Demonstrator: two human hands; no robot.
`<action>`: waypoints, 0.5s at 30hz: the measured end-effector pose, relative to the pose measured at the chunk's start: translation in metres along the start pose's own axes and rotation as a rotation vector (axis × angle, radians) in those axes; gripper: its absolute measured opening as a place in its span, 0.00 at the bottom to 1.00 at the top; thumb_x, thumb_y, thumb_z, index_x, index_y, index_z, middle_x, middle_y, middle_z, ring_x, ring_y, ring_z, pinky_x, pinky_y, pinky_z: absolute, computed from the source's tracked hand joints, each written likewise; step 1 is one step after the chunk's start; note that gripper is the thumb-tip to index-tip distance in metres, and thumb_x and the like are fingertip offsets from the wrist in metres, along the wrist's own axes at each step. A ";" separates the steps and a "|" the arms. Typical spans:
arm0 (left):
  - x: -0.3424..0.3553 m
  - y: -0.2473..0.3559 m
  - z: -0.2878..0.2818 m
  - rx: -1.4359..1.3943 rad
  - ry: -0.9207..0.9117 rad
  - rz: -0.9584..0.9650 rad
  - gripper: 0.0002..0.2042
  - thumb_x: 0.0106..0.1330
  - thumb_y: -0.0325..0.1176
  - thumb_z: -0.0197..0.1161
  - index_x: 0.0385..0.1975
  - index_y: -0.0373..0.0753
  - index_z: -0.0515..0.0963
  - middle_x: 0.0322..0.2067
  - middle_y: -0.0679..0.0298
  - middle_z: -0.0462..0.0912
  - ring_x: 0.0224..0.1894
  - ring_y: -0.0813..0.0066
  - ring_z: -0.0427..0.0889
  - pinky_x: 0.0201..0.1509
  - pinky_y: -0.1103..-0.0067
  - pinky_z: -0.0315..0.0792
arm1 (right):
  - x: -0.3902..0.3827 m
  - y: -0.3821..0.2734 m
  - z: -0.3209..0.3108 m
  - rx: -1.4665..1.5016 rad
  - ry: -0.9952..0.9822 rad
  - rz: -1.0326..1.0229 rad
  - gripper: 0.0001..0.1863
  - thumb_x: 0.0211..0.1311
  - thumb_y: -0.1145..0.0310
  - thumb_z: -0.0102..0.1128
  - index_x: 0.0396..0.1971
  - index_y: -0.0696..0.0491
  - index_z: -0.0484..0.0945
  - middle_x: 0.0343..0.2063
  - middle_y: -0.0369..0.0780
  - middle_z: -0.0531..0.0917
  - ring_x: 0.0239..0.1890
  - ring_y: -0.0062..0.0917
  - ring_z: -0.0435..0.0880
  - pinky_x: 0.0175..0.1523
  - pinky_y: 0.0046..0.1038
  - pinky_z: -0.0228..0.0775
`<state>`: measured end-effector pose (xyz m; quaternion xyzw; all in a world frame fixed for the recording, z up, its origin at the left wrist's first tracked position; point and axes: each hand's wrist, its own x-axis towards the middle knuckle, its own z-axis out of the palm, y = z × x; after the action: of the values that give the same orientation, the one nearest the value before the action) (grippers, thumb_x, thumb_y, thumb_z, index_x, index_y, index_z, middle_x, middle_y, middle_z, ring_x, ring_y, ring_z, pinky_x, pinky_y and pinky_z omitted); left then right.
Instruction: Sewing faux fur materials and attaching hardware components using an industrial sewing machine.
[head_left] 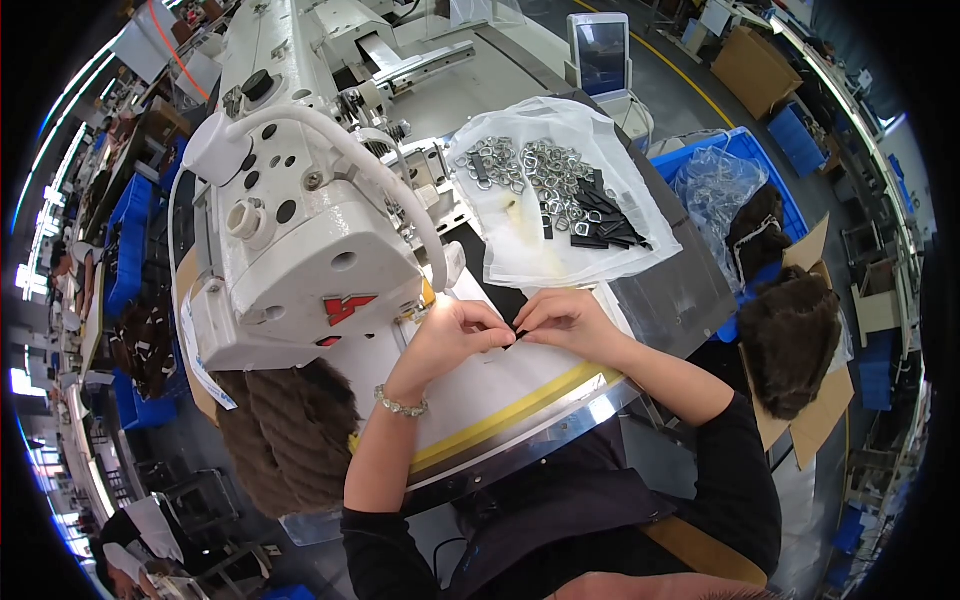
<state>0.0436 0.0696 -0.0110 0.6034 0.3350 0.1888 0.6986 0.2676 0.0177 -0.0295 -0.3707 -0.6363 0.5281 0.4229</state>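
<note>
At the front of the white sewing table, my left hand and my right hand meet fingertip to fingertip. Between them they pinch a small black strip, mostly covered by the fingers. Whether a metal ring is threaded on it I cannot tell. Just beyond the hands lies a white cloth. Several silver D-shaped rings are heaped on it, with a pile of short black strips at their right. Close to my left hand stands the head of a white sewing machine.
Brown furry material hangs at the table's left. To the right are a blue crate with clear plastic and another furry piece over an opened carton. A small screen stands at the back. One person is at lower left.
</note>
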 end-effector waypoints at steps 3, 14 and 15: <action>0.000 0.001 0.000 -0.006 0.000 0.003 0.03 0.58 0.20 0.67 0.31 0.28 0.83 0.30 0.63 0.83 0.30 0.82 0.79 0.33 0.86 0.73 | 0.000 -0.001 0.000 0.004 -0.005 0.012 0.07 0.50 0.83 0.68 0.30 0.57 0.84 0.36 0.40 0.84 0.39 0.24 0.82 0.40 0.22 0.75; -0.001 0.010 0.032 0.430 0.299 0.218 0.06 0.54 0.21 0.68 0.31 0.36 0.80 0.27 0.65 0.83 0.29 0.81 0.82 0.32 0.85 0.74 | -0.009 -0.015 -0.005 -0.303 0.342 -0.025 0.11 0.47 0.75 0.74 0.31 0.56 0.80 0.28 0.33 0.82 0.17 0.11 0.74 0.23 0.17 0.65; 0.000 0.010 0.033 0.518 0.338 0.296 0.07 0.53 0.22 0.68 0.32 0.37 0.81 0.28 0.66 0.83 0.28 0.80 0.81 0.30 0.85 0.72 | -0.010 -0.017 -0.005 -0.355 0.337 -0.142 0.12 0.48 0.77 0.73 0.32 0.56 0.80 0.30 0.33 0.82 0.18 0.11 0.75 0.24 0.17 0.66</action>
<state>0.0677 0.0482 0.0000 0.7630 0.3918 0.2940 0.4217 0.2752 0.0077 -0.0137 -0.4763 -0.6639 0.3079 0.4875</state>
